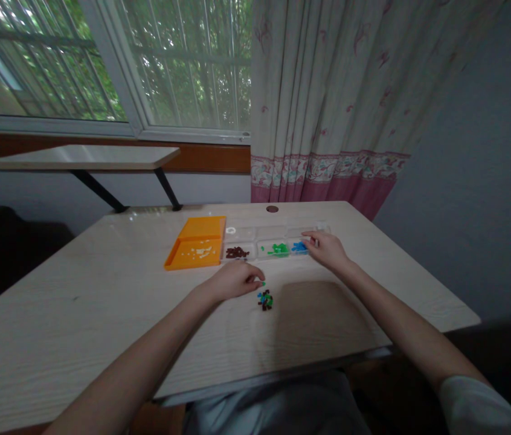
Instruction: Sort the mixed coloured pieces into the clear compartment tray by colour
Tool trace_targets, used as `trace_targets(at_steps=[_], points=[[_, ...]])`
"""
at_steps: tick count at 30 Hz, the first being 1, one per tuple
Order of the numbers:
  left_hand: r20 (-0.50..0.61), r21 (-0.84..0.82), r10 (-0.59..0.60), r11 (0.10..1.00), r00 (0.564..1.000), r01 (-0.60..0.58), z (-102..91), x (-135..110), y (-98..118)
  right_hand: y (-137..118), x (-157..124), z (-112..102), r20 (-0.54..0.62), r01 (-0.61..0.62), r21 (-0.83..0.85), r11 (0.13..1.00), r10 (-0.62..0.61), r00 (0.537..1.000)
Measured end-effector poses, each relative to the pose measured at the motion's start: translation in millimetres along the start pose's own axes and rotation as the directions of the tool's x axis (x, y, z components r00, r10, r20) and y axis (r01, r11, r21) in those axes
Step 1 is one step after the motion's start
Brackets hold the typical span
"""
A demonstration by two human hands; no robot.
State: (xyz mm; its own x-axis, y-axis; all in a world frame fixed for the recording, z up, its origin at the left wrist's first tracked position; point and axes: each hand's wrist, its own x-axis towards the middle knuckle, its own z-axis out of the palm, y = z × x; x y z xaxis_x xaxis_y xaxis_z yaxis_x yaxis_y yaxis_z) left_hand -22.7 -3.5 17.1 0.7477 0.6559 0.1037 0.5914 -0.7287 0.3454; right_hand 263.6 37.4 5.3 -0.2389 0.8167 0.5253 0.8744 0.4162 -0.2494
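Between the fingertips of my left hand (240,280) is a small green piece (263,283), pinched just above the table. Right below it on the tabletop lies a little cluster of joined-looking blue, green and dark brown pieces (265,300). My right hand (327,249) reaches over the right end of a clear compartment tray (256,232). Its fingers are at the blue pieces (299,247), bent close together; whether they hold one is too small to make out. Green pieces (279,249) and brown pieces (237,252) lie in neighbouring compartments.
An orange two-part tray (202,228) with scattered white pieces (203,252) stands left of the clear tray. A raised shelf (87,157) on black legs is at the back left. A round brown disc (272,209) sits near the table's far edge, by the curtain (323,121).
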Motion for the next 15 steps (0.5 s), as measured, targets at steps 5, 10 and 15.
trace_targets(at_steps=[5,10,15], points=[[0.001,-0.030,0.021,0.999,1.000,-0.021,0.8,0.8,2.0,-15.2,-3.1,-2.5,0.032,-0.016,0.078,0.997,0.014,0.999],[-0.027,0.009,0.015,1.000,1.000,-0.015,0.3,1.1,7.5,-52.0,-14.2,4.4,0.169,0.118,0.174,0.978,-0.148,0.975],[-0.177,-0.029,-0.072,0.997,0.982,0.068,1.8,1.7,11.0,-79.9,-24.2,11.5,0.266,0.196,0.217,0.956,-0.251,0.931]])
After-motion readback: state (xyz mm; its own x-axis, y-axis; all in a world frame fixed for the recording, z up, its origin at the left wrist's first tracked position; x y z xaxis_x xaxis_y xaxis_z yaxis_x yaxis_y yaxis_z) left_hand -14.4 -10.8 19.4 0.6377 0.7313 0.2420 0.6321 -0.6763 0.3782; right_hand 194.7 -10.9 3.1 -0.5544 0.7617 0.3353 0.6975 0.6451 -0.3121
